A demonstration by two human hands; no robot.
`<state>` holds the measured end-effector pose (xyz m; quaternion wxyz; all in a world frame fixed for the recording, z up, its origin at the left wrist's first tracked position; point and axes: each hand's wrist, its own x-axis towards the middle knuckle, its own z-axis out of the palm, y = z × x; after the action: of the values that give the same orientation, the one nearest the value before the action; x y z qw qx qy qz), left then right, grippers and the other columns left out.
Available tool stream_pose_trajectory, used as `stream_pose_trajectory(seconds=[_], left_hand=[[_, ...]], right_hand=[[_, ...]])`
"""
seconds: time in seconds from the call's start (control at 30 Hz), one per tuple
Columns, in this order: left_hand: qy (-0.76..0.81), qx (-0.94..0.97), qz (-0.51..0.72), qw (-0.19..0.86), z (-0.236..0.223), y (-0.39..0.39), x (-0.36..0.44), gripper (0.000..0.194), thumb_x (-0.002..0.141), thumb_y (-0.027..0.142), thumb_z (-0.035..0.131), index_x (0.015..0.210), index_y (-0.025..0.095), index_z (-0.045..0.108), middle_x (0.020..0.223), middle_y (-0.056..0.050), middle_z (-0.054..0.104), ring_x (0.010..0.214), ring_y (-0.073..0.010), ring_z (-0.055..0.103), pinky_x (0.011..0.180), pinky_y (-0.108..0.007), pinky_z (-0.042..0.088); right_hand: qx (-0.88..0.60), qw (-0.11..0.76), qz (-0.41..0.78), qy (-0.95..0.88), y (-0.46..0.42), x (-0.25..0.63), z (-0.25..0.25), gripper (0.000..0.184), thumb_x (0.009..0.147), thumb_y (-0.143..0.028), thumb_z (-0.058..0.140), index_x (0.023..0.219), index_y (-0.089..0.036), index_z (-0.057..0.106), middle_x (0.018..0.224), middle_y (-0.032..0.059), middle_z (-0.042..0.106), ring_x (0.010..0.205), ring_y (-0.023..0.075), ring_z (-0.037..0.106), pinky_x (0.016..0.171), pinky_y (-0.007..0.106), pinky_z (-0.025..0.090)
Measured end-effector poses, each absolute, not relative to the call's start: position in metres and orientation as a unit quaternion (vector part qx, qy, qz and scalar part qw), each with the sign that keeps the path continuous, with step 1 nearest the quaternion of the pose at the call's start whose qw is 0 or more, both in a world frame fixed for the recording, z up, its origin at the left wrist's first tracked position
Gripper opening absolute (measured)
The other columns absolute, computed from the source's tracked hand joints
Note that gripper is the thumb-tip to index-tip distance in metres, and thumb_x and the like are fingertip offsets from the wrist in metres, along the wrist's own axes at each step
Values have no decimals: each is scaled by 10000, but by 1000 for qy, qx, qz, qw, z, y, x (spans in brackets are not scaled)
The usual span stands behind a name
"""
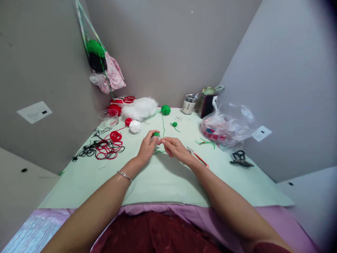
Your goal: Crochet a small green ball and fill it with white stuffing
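Over the middle of the table, my left hand (149,147) is closed around a small green and white knitted piece (156,134); only its green top and a bit of white show between the fingers. The fingertips of my right hand (174,147) are pinched together right beside it, nearly touching the left fingers. Whatever sits in that pinch is too small to name. From the green yarn ball (165,110) at the back, a green strand runs down toward my hands. Just right of my right hand lies an orange-handled cutter (198,159), partly hidden by the wrist.
Tangled black yarn (91,149) and red yarn (110,146) lie on the left. Behind them are white stuffing (140,108), a white yarn ball (135,126) and a clear cup (110,119). A pen tin (189,104), a plastic bag (223,128) and a black clip (240,159) occupy the right.
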<state>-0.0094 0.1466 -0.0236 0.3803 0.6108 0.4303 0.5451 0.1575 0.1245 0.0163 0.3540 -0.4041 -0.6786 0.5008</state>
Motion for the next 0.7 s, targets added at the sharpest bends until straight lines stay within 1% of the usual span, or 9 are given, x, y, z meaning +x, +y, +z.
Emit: stream_pose_trajectory(seconds=[0.1,0.2,0.33,0.5,0.6,0.7], left_hand=[[432,621,541,367,-26,147,-9,232,927,260,531,1128,211,637,1019,-43,685,913,-185,623,873,-318,501],[435,627,539,357,-28,147,-8,237,924,241,521,1133,205,626,1072,-59,687,949,-185,632,895,-319,502],[441,632,535,346,-29,148,-8,253,915,241,534,1145,188,623,1099,-79,692,989,-197,641,952,-341,490],[452,637,524,339,-28,147,-6,245,908,238,549,1137,196,626,1104,-77,703,1015,-207,644,966,-349,484],[457,642,514,337,-25,146,-7,213,920,258,544,1105,206,637,1019,-52,711,947,-199,641,914,-329,492],[461,647,502,342,-23,146,-7,199,944,304,514,1059,209,645,818,-9,678,772,-187,618,760,-298,500]], right_hand=[[-399,346,533,-661,125,156,13,284,933,-413,516,847,-181,655,449,-99,396,433,92,327,476,235,292],[-396,345,570,-632,128,155,9,264,897,-417,526,858,-185,646,442,-111,359,406,89,279,442,234,292],[-392,336,615,-596,132,157,8,275,870,-438,546,868,-179,640,446,-123,315,391,80,220,408,232,257],[-394,328,638,-575,135,161,9,289,846,-452,559,868,-173,635,458,-126,301,385,78,203,398,236,233],[-401,343,622,-578,134,156,7,294,851,-464,537,869,-184,623,458,-127,286,393,87,190,404,243,238],[-418,371,581,-592,131,148,5,266,888,-436,488,843,-201,604,462,-117,295,410,98,200,431,251,242]])
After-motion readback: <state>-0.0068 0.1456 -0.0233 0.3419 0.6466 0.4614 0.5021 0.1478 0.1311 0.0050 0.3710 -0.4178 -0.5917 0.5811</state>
